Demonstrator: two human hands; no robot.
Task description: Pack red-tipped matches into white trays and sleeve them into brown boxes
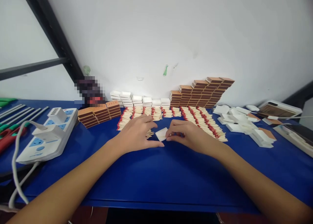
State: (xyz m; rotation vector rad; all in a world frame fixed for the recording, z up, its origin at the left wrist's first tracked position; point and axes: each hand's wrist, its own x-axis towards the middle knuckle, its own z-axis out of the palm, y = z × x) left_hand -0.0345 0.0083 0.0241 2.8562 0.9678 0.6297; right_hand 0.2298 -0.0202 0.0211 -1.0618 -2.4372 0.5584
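Between my two hands is a small white matchbox tray [161,133], its right edge pinched by the fingers of my right hand [189,134]. To its left, my left hand [134,133] hovers over the desk with the thumb stretched out and the fingers curved apart. Some matches [149,133] show just past those fingers; the hand hides part of them. Behind both hands lie rows of red-tipped matches [202,121], spread across the blue desk [156,178].
White trays are stacked along the wall [143,100], with orange-brown matchboxes [198,93] right and more matchboxes [99,115] left. Loose white trays [238,119] lie far right near a phone-like device [280,108]. A corded power strip [52,133] and red-green-handled tools [13,134] occupy the left.
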